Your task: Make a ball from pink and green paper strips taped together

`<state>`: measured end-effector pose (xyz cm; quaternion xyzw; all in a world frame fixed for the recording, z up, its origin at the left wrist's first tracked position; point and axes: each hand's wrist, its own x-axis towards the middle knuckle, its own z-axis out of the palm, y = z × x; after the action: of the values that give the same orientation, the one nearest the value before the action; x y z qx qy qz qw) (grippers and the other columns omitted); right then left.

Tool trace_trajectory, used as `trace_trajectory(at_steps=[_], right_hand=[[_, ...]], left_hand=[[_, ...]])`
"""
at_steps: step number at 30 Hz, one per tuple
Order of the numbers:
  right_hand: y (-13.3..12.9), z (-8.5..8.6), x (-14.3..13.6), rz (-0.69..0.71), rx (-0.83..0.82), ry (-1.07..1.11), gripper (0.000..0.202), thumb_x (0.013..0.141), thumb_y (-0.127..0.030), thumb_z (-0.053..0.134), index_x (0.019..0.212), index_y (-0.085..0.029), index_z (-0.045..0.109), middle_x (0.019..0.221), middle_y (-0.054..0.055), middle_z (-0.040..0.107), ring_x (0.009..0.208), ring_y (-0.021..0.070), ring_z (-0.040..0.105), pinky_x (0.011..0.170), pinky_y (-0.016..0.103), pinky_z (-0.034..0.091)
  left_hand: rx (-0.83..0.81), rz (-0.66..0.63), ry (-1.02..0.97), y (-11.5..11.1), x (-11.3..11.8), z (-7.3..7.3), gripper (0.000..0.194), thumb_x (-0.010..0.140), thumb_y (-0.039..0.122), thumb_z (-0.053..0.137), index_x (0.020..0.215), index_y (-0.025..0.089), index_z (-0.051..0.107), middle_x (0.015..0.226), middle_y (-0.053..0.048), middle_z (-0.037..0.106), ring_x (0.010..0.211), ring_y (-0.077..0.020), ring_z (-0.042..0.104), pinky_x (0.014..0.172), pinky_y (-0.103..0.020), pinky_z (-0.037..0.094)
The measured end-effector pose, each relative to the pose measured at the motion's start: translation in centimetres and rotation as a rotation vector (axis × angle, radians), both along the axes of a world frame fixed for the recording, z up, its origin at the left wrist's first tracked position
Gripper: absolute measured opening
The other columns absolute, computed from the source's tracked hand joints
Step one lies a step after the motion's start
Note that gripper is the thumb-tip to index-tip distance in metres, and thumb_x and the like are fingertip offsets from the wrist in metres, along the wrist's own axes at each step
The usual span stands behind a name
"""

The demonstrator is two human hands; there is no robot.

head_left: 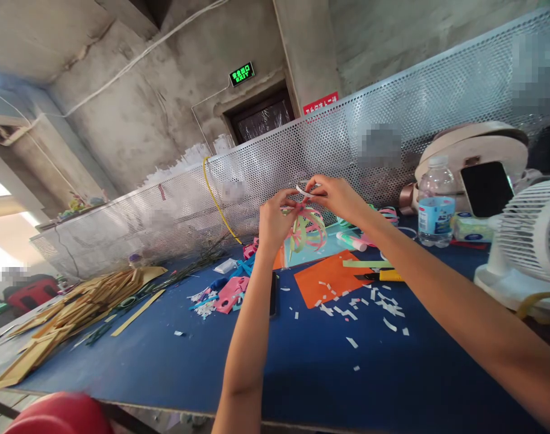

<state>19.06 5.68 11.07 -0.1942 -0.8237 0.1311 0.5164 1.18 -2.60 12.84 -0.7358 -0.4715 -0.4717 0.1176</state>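
A ball-like ornament of curved pink and pale green paper strips (315, 228) hangs beneath my two hands, above the table. The fingers of my left hand (277, 218) are pinched together at its pink top. Beside it, my right hand (331, 194) pinches a thin white strip (303, 191) that curves above the ornament. Below the hands lie an orange sheet (322, 278) and a light blue sheet (297, 248). A pale green strip (367, 264) and a yellow and black cutter (387, 275) rest at the orange sheet's right. White paper scraps (347, 313) are scattered around.
The blue tabletop (166, 367) holds pink and blue paper cutouts (232, 294), tan strips (80, 301) at left, and a glue stick (351, 242). At right stand a water bottle (436, 205), a phone (486, 188) and a white fan (530, 235). A perforated metal divider (275, 163) runs behind.
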Motion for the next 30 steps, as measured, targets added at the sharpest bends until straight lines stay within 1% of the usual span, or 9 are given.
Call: trace_trajectory(at_steps=[3,6,9,12,17,20,24,27,30], right_hand=[[-0.1,0.0,-0.1,-0.011,0.020,-0.008,0.007,0.092,-0.031,0.064,0.093,-0.024,0.062,0.086,0.005,0.076,0.081,0.0247,0.070,0.068,0.036,0.044],[-0.3,0.1,-0.3,-0.040,0.041,0.005,0.004,0.091,-0.028,0.063,0.089,-0.024,0.063,0.086,0.004,0.075,0.081,0.0240,0.069,0.067,0.035,0.042],[-0.5,0.3,-0.3,-0.094,0.060,0.011,0.003,0.089,-0.025,0.065,0.086,-0.024,0.066,0.083,0.003,0.075,0.081,0.0241,0.068,0.067,0.036,0.040],[-0.6,0.3,-0.1,-0.107,0.058,0.010,0.004,0.088,-0.027,0.067,0.086,-0.025,0.070,0.083,0.004,0.075,0.082,0.0251,0.069,0.066,0.036,0.039],[-0.7,0.2,0.0,-0.112,0.013,-0.015,0.007,0.088,-0.030,0.068,0.090,-0.026,0.073,0.081,0.003,0.078,0.081,0.0260,0.070,0.063,0.037,0.040],[-0.7,0.2,-0.1,-0.110,0.017,-0.043,0.006,0.087,-0.029,0.067,0.088,-0.026,0.073,0.080,0.002,0.077,0.078,0.0248,0.070,0.063,0.037,0.041],[-0.8,0.2,-0.3,-0.135,0.049,-0.049,0.007,0.089,-0.030,0.066,0.090,-0.026,0.072,0.083,0.002,0.077,0.079,0.0241,0.070,0.064,0.036,0.041],[-0.9,0.3,-0.3,-0.146,0.077,-0.060,0.009,0.090,-0.031,0.065,0.090,-0.026,0.072,0.084,0.002,0.077,0.080,0.0242,0.070,0.064,0.036,0.040],[-1.0,0.3,-0.3,-0.182,0.103,-0.089,0.009,0.091,-0.032,0.065,0.089,-0.027,0.072,0.082,0.002,0.077,0.079,0.0242,0.070,0.062,0.035,0.037]], left_hand=[[0.011,0.011,0.015,0.0,0.1,-0.1,0.026,0.082,0.017,0.074,0.106,0.027,0.070,0.082,0.001,0.078,0.086,-0.0201,0.073,0.086,-0.036,0.052],[0.011,0.001,-0.004,0.0,0.1,-0.1,0.017,0.082,0.021,0.074,0.098,0.025,0.073,0.081,0.001,0.078,0.083,-0.0193,0.073,0.082,-0.035,0.053],[-0.012,-0.046,-0.054,0.3,0.1,-0.3,0.008,0.080,0.018,0.074,0.086,0.023,0.074,0.081,0.000,0.077,0.079,-0.0172,0.072,0.079,-0.032,0.053],[-0.048,-0.091,-0.128,0.8,-0.1,-0.4,0.007,0.077,0.015,0.072,0.080,0.022,0.074,0.080,0.000,0.076,0.077,-0.0159,0.070,0.078,-0.031,0.054],[-0.099,-0.136,-0.193,1.2,-0.4,-0.7,0.005,0.076,0.016,0.071,0.078,0.021,0.073,0.076,-0.001,0.074,0.074,-0.0150,0.067,0.071,-0.028,0.053],[-0.081,-0.122,-0.177,1.2,-0.3,-0.7,0.003,0.077,0.018,0.071,0.076,0.021,0.072,0.075,0.000,0.073,0.073,-0.0149,0.067,0.071,-0.029,0.053],[-0.063,-0.103,-0.147,1.1,-0.1,-0.8,0.009,0.079,0.017,0.069,0.072,0.021,0.070,0.071,0.001,0.072,0.070,-0.0147,0.067,0.070,-0.029,0.052],[-0.058,-0.090,-0.161,1.0,-0.1,-0.8,0.005,0.079,0.017,0.070,0.077,0.022,0.071,0.072,0.001,0.074,0.070,-0.0151,0.068,0.069,-0.028,0.052],[-0.036,-0.049,-0.165,1.0,-0.2,-0.9,0.011,0.079,0.017,0.071,0.087,0.023,0.072,0.074,0.001,0.075,0.072,-0.0160,0.070,0.073,-0.030,0.053]])
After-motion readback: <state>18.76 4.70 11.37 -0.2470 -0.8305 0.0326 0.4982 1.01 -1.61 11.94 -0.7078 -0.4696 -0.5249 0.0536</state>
